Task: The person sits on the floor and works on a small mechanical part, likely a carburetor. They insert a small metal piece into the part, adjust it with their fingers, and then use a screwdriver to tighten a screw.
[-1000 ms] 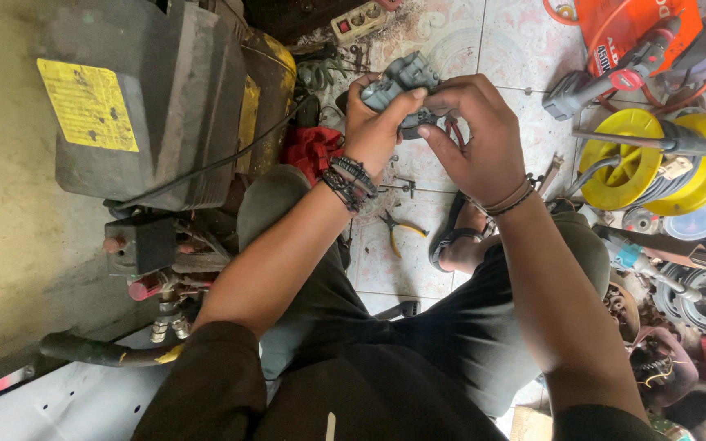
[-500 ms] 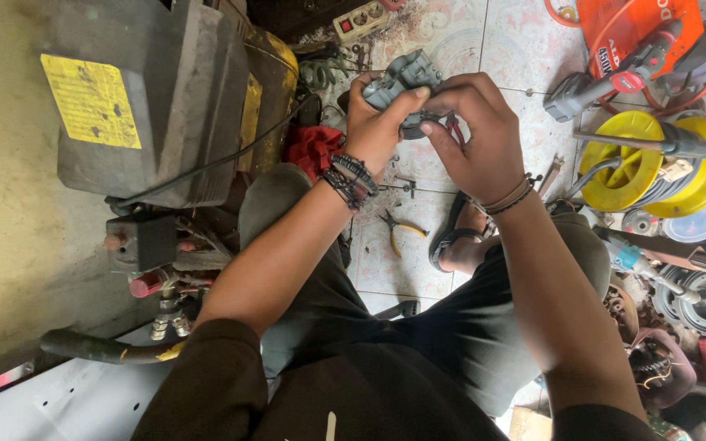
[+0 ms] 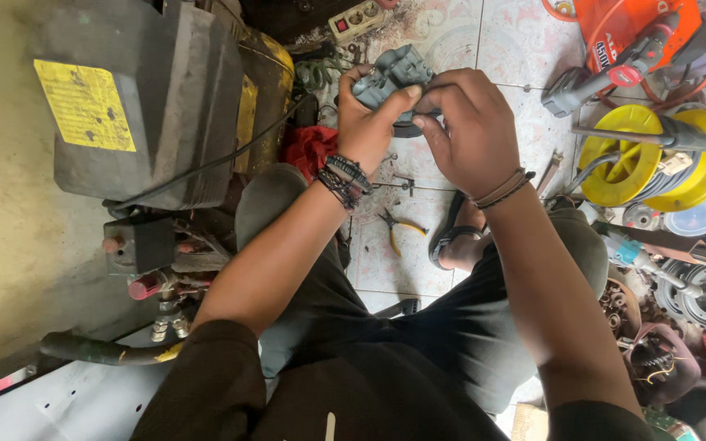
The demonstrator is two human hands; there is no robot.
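While both hands are raised in front of the seated person, a grey part (image 3: 391,75) sits clamped between them, up near the top middle of the view. The left hand (image 3: 367,122) wraps the part from the left, its fingers (image 3: 351,77) curled over the top edge and its thumb pressed on the near face. The right hand (image 3: 469,131) closes on the part's right end, fingers (image 3: 443,90) bent inward and pinching a darker piece at the lower edge. Both forearms rise steeply from the lap, wrists bent toward each other; the left wrist carries dark bracelets (image 3: 343,178), the right wrist thin bands (image 3: 502,189).

Compared with half a second ago, the grip is the same and the hands have barely shifted; the part sits at the same height.

Below the fingers, on the tiled floor (image 3: 467,41), lies one pair of yellow-handled pliers (image 3: 398,227). Left of the fingers lies one red rag (image 3: 308,151), and beyond it stands one dark machine (image 3: 149,98) with one yellow label (image 3: 85,104). Above the fingers lies one power strip (image 3: 356,18). To their right stand one yellow cable reel (image 3: 651,159) and, further up, one orange tool (image 3: 627,37). One sandalled foot (image 3: 458,241) shows under the right wrist.
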